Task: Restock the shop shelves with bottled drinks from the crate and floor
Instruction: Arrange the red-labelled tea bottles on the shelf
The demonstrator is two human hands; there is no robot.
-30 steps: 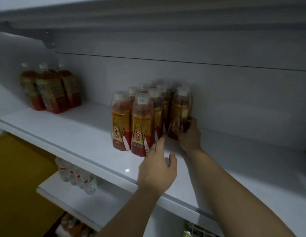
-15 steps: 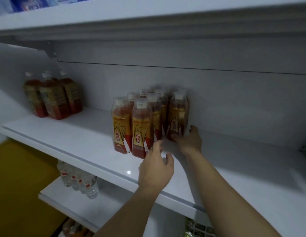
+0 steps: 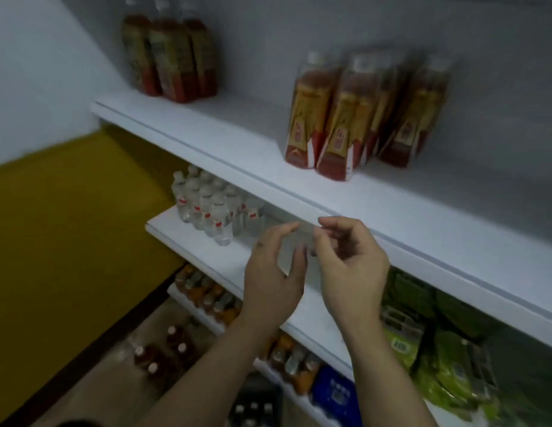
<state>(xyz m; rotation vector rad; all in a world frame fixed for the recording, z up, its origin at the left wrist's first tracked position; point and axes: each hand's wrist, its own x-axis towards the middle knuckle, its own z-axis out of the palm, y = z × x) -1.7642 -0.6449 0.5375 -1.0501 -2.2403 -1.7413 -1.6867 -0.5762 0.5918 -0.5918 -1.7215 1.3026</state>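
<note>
A cluster of red-and-gold tea bottles stands on the upper white shelf. A second group of the same bottles stands at its far left. My left hand and my right hand hang in front of the shelf below, both empty, fingers loosely curled and apart from any bottle. More brown bottles stand on the floor at the lower left, and a dark crate with bottle caps shows near the bottom edge.
Small clear water bottles fill the left end of the middle shelf. Orange-capped drinks line a lower shelf. Green packets and a blue pack lie lower right. Yellow floor spreads on the left.
Both hands have left the tea bottles and dropped below the upper shelf's edge. My view has tilted downward, so lower shelves, floor bottles and crate now show.
</note>
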